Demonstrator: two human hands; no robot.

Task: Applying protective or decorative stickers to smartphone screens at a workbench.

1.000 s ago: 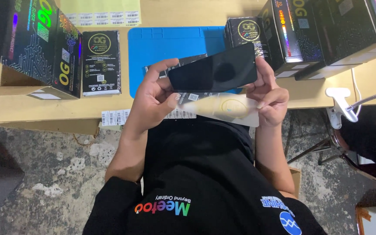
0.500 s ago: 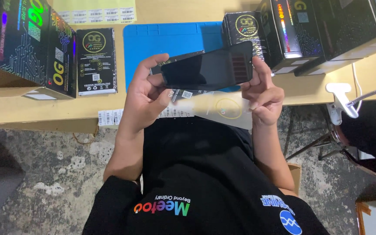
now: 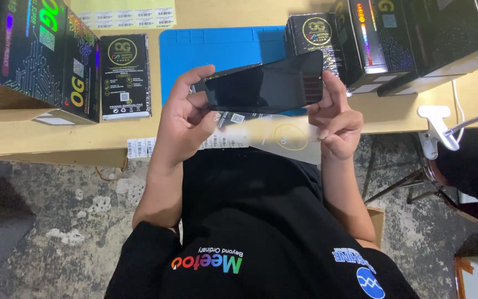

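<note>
Black phone screen panel (image 3: pixel 266 82) at frame centre, held flat above the blue mat (image 3: pixel 217 52). Left hand (image 3: pixel 186 119) fingers curl round its left end; right hand (image 3: pixel 333 113) fingers pinch the right edge, glass face kept untouched. Boxes (image 3: pixel 40 55) flank the surface (image 3: pixel 394 113).

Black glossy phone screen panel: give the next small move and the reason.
Probably lower the black glossy phone screen panel onto the blue rubber mat. Both the left hand and right hand hold it in the air by its ends, above the clear film sleeve.
</note>
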